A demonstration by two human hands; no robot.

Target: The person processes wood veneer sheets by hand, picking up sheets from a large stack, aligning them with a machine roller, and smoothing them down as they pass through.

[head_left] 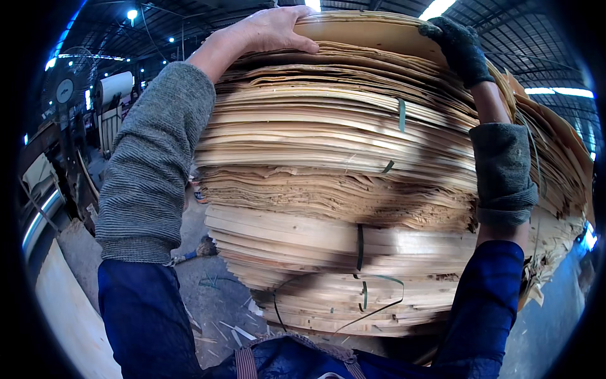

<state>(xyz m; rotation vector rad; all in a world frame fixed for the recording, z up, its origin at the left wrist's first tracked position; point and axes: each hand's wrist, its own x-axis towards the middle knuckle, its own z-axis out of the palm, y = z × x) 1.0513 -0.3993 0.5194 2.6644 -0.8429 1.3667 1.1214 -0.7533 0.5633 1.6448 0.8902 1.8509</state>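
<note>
A tall stack of thin wood veneer sheets [341, 132] rises in front of me, its layered edges facing me. Both my arms reach up to its top. My bare left hand [268, 31] grips the top veneer sheets [372, 31] at their left side, thumb below their edge and fingers over it. At the right end of the same sheets, my right hand [457, 47], in a dark glove, is closed on the edge. A gap shows between these sheets and the darker, wavy ones below. The far side of the stack is hidden.
Green straps [360, 246] hang at the stack's front, and one loops near its base. Wood scraps [237, 331] litter the concrete floor [211, 297]. More ragged veneer [555, 170] juts out at the right. Machinery [66, 120] stands at the left, beside a pale sheet [69, 309].
</note>
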